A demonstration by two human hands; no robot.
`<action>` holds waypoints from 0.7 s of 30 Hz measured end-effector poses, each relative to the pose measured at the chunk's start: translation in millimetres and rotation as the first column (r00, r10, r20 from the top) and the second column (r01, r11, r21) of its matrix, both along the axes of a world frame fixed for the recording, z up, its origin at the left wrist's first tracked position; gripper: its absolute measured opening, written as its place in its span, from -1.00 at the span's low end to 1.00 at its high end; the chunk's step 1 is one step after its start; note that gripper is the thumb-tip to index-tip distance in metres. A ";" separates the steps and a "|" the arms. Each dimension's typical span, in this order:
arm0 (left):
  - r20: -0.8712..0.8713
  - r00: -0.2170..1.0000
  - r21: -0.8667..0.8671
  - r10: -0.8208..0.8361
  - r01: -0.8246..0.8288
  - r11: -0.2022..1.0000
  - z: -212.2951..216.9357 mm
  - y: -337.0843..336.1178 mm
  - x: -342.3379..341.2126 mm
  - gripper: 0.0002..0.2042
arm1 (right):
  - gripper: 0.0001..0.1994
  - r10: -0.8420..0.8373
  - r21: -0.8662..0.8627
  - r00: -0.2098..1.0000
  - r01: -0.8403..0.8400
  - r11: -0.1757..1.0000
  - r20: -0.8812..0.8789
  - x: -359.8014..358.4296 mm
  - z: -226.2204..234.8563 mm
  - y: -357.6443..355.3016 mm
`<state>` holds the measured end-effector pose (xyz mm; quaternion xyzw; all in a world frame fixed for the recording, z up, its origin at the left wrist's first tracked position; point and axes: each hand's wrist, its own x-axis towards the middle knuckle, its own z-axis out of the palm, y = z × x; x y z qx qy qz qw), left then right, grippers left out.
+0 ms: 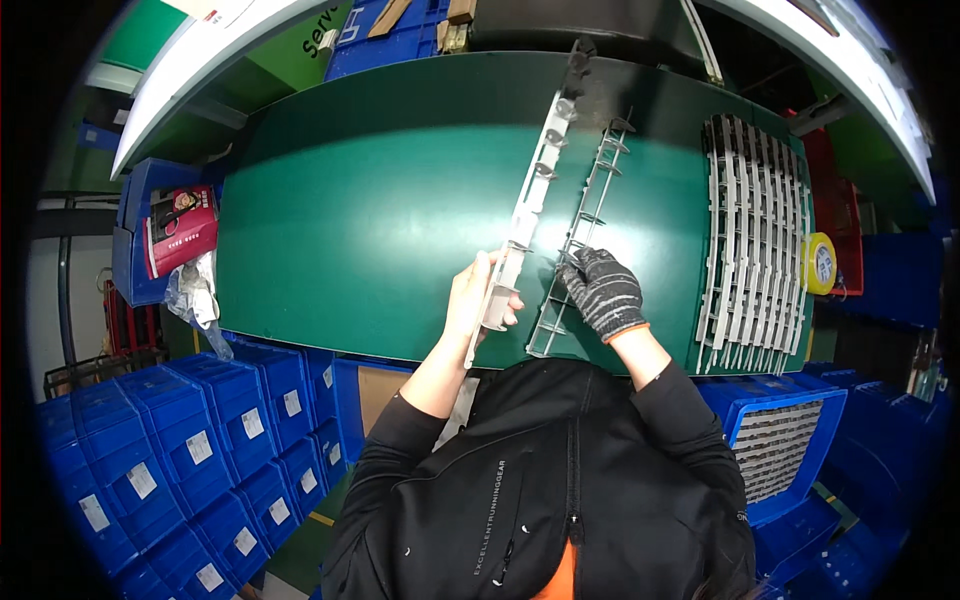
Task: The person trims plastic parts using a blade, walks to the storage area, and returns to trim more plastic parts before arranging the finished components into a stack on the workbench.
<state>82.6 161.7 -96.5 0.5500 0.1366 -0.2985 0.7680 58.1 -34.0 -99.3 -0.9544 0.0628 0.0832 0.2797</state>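
My bare left hand [474, 295] is closed around the near part of a long pale metal strip with ring-like tabs [527, 205], which rises off the table at a slant. Just right of it, a second long metal strip with cross tabs [590, 213] lies on the green table [350, 220]. My right hand [604, 290], in a dark grey striped glove with an orange cuff, has its fingers bent onto the middle of that second strip. The fingertips are partly hidden against the metal.
Several similar strips [755, 245] lie side by side at the table's right, by a yellow tape roll [820, 263]. A blue crate [780, 445] of strips stands below right. Stacked blue bins [190, 430] fill the lower left. A red packet [182, 230] sits in a blue bin at the left edge.
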 end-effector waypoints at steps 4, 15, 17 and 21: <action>0.079 0.996 0.213 -0.035 0.017 0.977 -78.9 8.4 0.0 -0.66 | -0.54 0.004 -0.263 0.967 -0.073 0.962 -0.254 13.2 -12.3 14.8; 0.386 0.904 0.485 -0.183 -0.030 0.874 -19.7 33.5 74.9 -0.66 | -0.81 0.158 -0.205 0.923 -0.089 0.975 0.351 -6.3 19.5 -23.4; 0.482 0.873 0.311 0.068 -0.243 0.919 14.1 28.8 94.1 -0.63 | -0.82 0.281 -0.156 0.860 -0.237 0.959 0.425 -21.2 40.0 -12.7; 0.471 0.793 -0.088 0.387 -0.395 0.915 51.9 26.2 114.0 -0.70 | -0.78 0.482 -0.142 0.746 -0.473 0.869 0.460 -33.2 60.4 15.1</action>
